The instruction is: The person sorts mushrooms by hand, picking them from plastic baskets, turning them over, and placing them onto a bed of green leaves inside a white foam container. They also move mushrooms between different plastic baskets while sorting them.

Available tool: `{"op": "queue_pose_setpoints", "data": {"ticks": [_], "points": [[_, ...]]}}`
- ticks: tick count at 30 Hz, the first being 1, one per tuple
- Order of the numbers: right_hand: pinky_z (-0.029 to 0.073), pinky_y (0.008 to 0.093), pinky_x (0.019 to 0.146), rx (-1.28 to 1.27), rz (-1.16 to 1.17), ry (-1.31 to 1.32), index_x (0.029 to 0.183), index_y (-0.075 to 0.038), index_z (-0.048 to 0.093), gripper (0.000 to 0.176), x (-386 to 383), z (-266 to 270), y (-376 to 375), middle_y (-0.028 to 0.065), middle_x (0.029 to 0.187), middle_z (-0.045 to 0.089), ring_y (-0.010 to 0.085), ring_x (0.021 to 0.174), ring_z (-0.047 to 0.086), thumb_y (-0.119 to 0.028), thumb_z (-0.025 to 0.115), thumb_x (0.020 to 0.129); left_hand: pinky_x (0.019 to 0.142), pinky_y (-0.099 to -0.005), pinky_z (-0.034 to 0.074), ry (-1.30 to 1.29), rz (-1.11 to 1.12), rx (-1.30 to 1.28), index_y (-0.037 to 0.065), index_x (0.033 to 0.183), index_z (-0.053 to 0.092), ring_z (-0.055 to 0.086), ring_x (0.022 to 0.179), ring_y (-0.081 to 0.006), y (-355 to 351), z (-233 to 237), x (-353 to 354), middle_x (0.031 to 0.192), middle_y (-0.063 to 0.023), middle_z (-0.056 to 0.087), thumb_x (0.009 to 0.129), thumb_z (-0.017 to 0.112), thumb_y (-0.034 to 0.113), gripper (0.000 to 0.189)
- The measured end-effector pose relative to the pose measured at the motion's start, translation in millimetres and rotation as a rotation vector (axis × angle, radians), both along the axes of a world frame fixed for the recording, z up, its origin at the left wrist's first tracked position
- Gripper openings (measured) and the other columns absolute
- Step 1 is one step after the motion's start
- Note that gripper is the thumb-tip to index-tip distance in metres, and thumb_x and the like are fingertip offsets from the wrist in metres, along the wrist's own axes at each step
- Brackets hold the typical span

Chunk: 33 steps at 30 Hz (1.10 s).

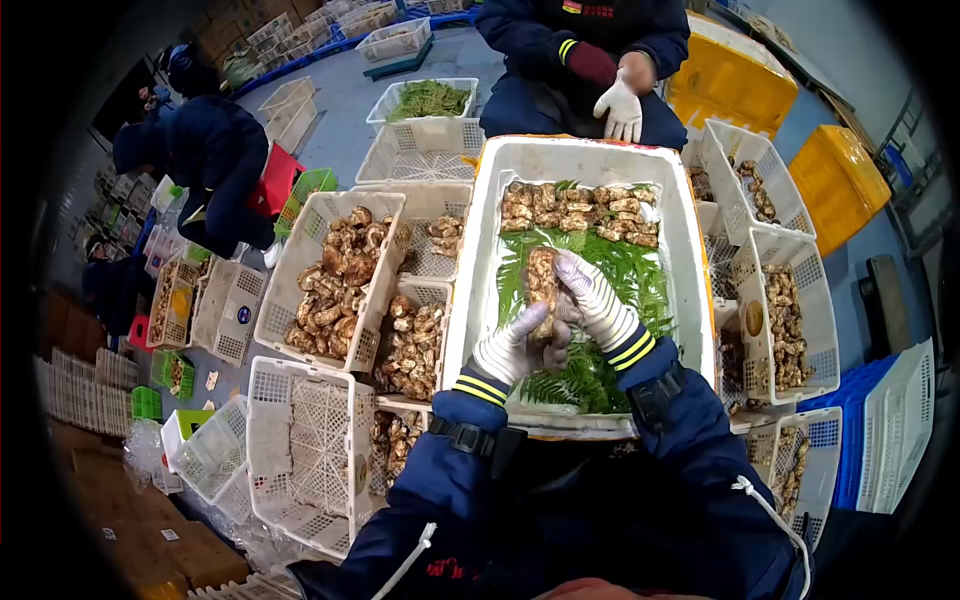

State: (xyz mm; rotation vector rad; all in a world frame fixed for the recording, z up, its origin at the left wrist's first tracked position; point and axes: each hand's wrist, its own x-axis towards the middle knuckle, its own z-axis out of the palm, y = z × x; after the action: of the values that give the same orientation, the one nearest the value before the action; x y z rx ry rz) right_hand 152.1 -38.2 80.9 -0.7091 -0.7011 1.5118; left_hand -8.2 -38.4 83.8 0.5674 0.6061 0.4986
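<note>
A large brown-and-cream mushroom (541, 278), which looks like a matsutake, is held upright between my two gloved hands over the white foam box (468, 290). My left hand (508, 348) grips its lower end, with the thumb in front and the fingers partly hidden below. My right hand (597, 300) closes on its right side. Beneath them, green fern leaves (640, 280) line the box. Rows of similar mushrooms (575, 210) lie on the leaves along the box's far end.
White crates of mushrooms (340, 285) stand to the left, and more crates (785, 320) to the right. Across the box sits a co-worker (585, 60), one hand in a white glove. Another person (200, 165) bends over at far left. Yellow-wrapped boxes (735, 75) stand at back right.
</note>
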Motion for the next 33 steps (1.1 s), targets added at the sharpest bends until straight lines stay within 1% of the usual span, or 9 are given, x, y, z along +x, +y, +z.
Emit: {"op": "queue_pose_setpoints", "data": {"ticks": [7, 12, 15, 19, 20, 23, 25, 30, 33], "points": [[0.049, 0.0265, 0.086, -0.008, -0.170, -0.423, 0.125, 0.002, 0.057, 0.048, 9, -24, 13, 0.0061, 0.110, 0.066, 0.0112, 0.097, 0.060, -0.035, 0.065, 0.096, 0.073, -0.0407, 0.057, -0.042, 0.021, -0.037, 0.003, 0.129, 0.053, 0.066, 0.085, -0.0264, 17, -23, 5, 0.096, -0.0143, 0.067, 0.093, 0.062, 0.050, 0.059], [0.050, 0.0340, 0.095, 0.062, -0.114, -0.825, 0.132, 0.007, 0.049, 0.059, 2, -29, 10, 0.0196, 0.121, 0.063, 0.0223, 0.111, 0.061, -0.035, 0.067, 0.094, 0.069, -0.0383, 0.056, 0.031, -0.057, -0.012, 0.008, 0.105, 0.066, 0.064, 0.073, -0.0211, 26, -62, 9, 0.087, -0.0055, 0.067, 0.088, 0.074, 0.027, 0.027], [0.048, 0.0334, 0.096, 0.120, -0.079, -0.655, 0.132, 0.007, 0.050, 0.063, -5, -41, 12, 0.0192, 0.119, 0.064, 0.0221, 0.111, 0.060, -0.044, 0.062, 0.096, 0.061, -0.0319, 0.051, 0.214, 0.050, 0.028, 0.009, 0.097, 0.066, 0.058, 0.064, -0.0160, 26, -75, 12, 0.076, -0.0011, 0.063, 0.090, 0.070, 0.028, 0.021], [0.050, 0.0347, 0.089, 0.052, -0.240, -0.895, 0.124, 0.001, 0.060, 0.054, 29, -75, 26, 0.0180, 0.108, 0.070, 0.0239, 0.101, 0.066, -0.047, 0.052, 0.100, 0.052, -0.0254, 0.038, 0.175, -0.039, 0.049, 0.008, 0.101, 0.064, 0.046, 0.054, -0.0084, 28, -54, 10, 0.066, 0.0061, 0.053, 0.096, 0.063, 0.034, 0.027], [0.050, 0.0358, 0.091, 0.039, -0.300, -1.228, 0.124, 0.001, 0.060, 0.053, 41, -82, 32, 0.0183, 0.112, 0.070, 0.0282, 0.103, 0.066, -0.045, 0.053, 0.100, 0.052, -0.0276, 0.036, 0.174, -0.020, -0.002, 0.009, 0.100, 0.065, 0.043, 0.054, -0.0095, 30, -58, 10, 0.064, 0.0052, 0.049, 0.095, 0.066, 0.034, 0.026], [0.046, 0.0416, 0.100, -0.262, -0.190, -1.473, 0.128, -0.003, 0.060, 0.056, 81, -128, 49, 0.0189, 0.127, 0.064, 0.0347, 0.116, 0.061, -0.047, 0.057, 0.094, 0.051, -0.0281, 0.036, 0.200, -0.001, -0.002, 0.011, 0.096, 0.065, 0.045, 0.053, -0.0101, 32, -51, 8, 0.064, 0.0047, 0.051, 0.093, 0.068, 0.035, 0.024], [0.045, 0.0436, 0.102, -0.490, -0.111, -1.792, 0.126, -0.004, 0.062, 0.053, 101, -128, 59, 0.0187, 0.133, 0.059, 0.0331, 0.122, 0.056, -0.044, 0.060, 0.091, 0.052, -0.0285, 0.038, 0.188, 0.034, 0.005, 0.011, 0.096, 0.065, 0.046, 0.054, -0.0104, 35, -59, 9, 0.065, 0.0048, 0.052, 0.092, 0.069, 0.035, 0.025], [0.047, 0.0465, 0.097, -0.251, -0.440, -2.209, 0.112, -0.010, 0.067, 0.036, 173, -165, 85, 0.0139, 0.118, 0.065, 0.0316, 0.115, 0.058, -0.024, 0.070, 0.079, 0.055, -0.0305, 0.044, 0.217, 0.171, 0.039, 0.009, 0.098, 0.067, 0.050, 0.056, -0.0117, 37, -60, 8, 0.067, 0.0047, 0.054, 0.090, 0.071, 0.037, 0.030], [0.046, 0.0435, 0.099, -0.111, -0.407, -2.348, 0.117, -0.010, 0.064, 0.030, 215, -201, 110, 0.0109, 0.125, 0.063, 0.0305, 0.117, 0.059, -0.014, 0.051, 0.091, 0.058, -0.0302, 0.047, 0.272, 0.147, 0.037, 0.008, 0.096, 0.067, 0.053, 0.058, -0.0123, 36, -56, 8, 0.071, 0.0038, 0.056, 0.087, 0.074, 0.039, 0.032]]}}
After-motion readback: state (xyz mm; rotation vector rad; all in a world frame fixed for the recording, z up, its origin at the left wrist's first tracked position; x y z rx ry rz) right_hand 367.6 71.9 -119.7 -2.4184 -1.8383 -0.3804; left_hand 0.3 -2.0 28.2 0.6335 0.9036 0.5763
